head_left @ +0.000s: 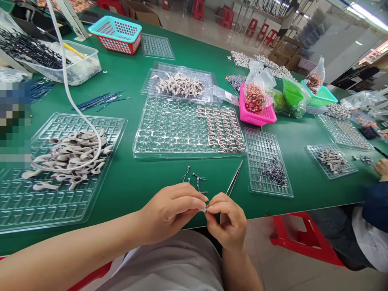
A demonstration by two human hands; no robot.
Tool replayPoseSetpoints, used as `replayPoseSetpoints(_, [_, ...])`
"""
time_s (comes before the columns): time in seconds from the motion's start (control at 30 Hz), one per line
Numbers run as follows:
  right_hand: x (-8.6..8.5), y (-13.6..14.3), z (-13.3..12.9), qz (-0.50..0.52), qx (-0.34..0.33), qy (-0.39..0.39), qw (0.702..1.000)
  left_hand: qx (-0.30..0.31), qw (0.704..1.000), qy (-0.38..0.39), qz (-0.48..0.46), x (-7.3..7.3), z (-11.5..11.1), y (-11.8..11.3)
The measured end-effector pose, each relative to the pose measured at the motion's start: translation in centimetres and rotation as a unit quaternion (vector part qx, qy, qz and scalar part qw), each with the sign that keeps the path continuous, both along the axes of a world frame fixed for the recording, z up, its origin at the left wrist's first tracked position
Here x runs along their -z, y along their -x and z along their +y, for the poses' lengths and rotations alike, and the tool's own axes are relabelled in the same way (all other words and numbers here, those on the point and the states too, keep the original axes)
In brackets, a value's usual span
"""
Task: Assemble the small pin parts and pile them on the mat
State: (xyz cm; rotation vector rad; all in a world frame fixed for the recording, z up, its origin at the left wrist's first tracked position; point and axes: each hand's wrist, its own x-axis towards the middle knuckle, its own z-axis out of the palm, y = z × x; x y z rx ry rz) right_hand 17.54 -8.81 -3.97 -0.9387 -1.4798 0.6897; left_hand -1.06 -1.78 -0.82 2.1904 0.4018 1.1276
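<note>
In front of my body, both hands meet at the fingertips over the table's near edge. My left hand (pixel 174 208) is closed in a pinch on a small earbud part (pixel 206 210), mostly covered by the fingers. Thumb and forefinger of my right hand (pixel 228 220) pinch the same piece from the other side. Metal tweezers (pixel 235 178) point away from behind my right hand; whether that hand holds them is hidden. Just beyond my left hand lie several tiny circuit pieces with thin wires (pixel 198 178). A clear tray (pixel 169 129) farther off holds rows of small round-headed parts (pixel 227 127) on its right.
Grey-white earbud shells (pixel 75 151) are heaped on a left tray (pixel 115 125), under a white cable (pixel 65 72). More shells (pixel 180 85) lie behind. A right tray (pixel 253 161) carries wired parts. A pink basket (pixel 257 117) stands beyond; a co-worker's hand (pixel 382 167) shows far right.
</note>
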Motion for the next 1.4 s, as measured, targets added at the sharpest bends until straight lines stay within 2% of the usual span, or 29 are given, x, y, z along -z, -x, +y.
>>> replayPoseSetpoints(0.73, [-0.05,-0.01,-0.08,0.004,0.005,0.012,1.0,-0.01,1.0,0.006,-0.001,-0.42,0.09,-0.17])
replayPoseSetpoints(1.4, [-0.27,0.11,-0.01,-0.056,0.018,0.018,0.998,-0.015,1.0,-0.019,0.0,-0.56,0.1,-0.12])
